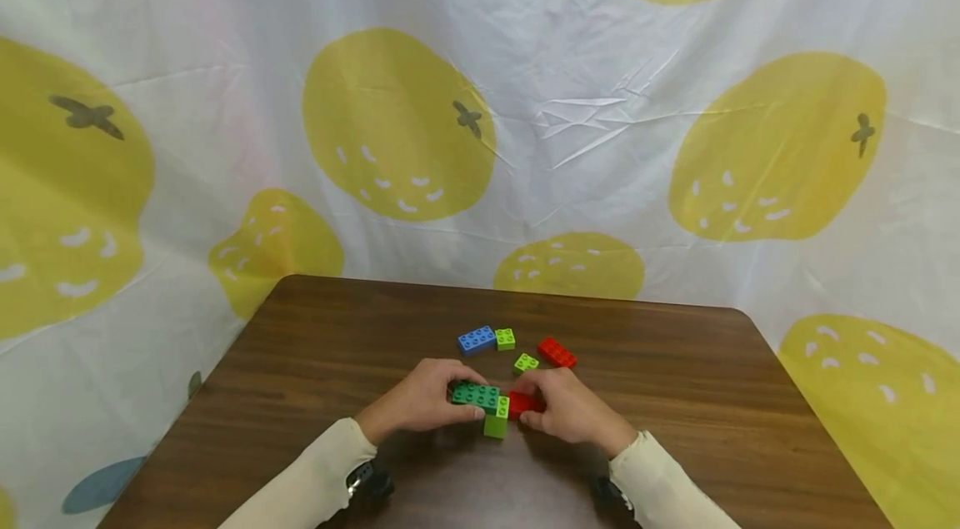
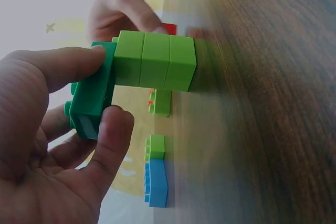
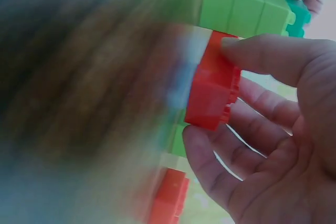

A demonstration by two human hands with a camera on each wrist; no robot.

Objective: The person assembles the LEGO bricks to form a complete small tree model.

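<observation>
My left hand (image 1: 427, 397) pinches a dark green building brick (image 2: 93, 95) between thumb and fingers. That brick is joined to the top of a stack of light green bricks (image 2: 155, 60), three high, and juts out to the left of it. Just right of the stack, my right hand (image 1: 576, 411) grips a red brick (image 3: 210, 85) with the thumb on one side and fingertips on the other. In the head view the red brick (image 1: 526, 405) sits right beside the stack, its right end covered by the fingers.
Behind the hands lie a blue brick (image 1: 476, 340) with a small light green brick (image 1: 505, 338) at its right end, another light green brick (image 1: 526, 363) and a second red brick (image 1: 557, 351). All are on a dark wooden table (image 1: 337, 337). A lemon-print cloth (image 1: 570, 179) hangs behind it.
</observation>
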